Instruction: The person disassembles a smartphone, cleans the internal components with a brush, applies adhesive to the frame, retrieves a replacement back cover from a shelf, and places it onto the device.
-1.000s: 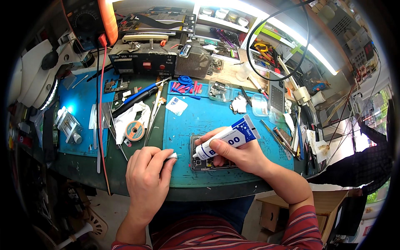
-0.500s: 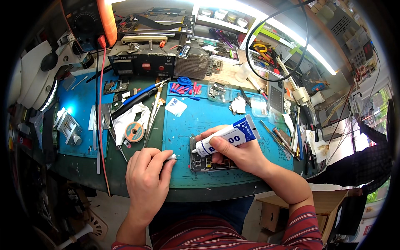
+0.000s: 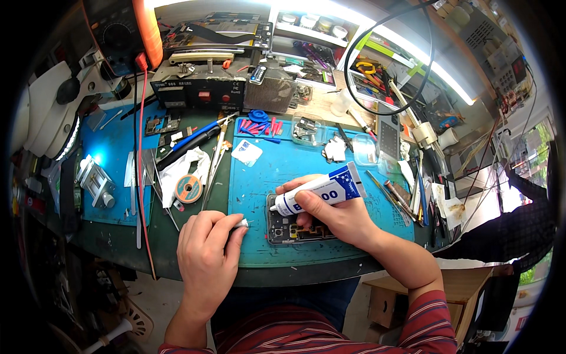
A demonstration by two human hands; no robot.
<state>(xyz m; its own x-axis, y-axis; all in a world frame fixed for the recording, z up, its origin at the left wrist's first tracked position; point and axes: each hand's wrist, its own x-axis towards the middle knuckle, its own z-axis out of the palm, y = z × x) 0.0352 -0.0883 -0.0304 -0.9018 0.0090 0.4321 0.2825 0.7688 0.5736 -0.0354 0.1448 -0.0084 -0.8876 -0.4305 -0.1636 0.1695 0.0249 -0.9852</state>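
My right hand grips a white and blue glue tube, thumb on top and fingers curled round underneath. The tube's uncapped nozzle points left, above the upper left edge of an opened phone. That phone lies on the blue work mat with its inner parts showing; my hand and the tube hide part of it. To the left, my left hand pinches a small white cap between thumb and fingertips. A thin pin sticks out of the cap toward the phone. Both hands are closed.
Left of the mat lie a solder wick spool, white tissue and tweezers. A metal clamp stands further left. Beyond are pink tubes and a clear parts box. Red cable hangs on the left.
The glue tube's nozzle has risen slightly off the phone's edge, and a little more of the phone's inside shows. My left hand stays still with the cap.
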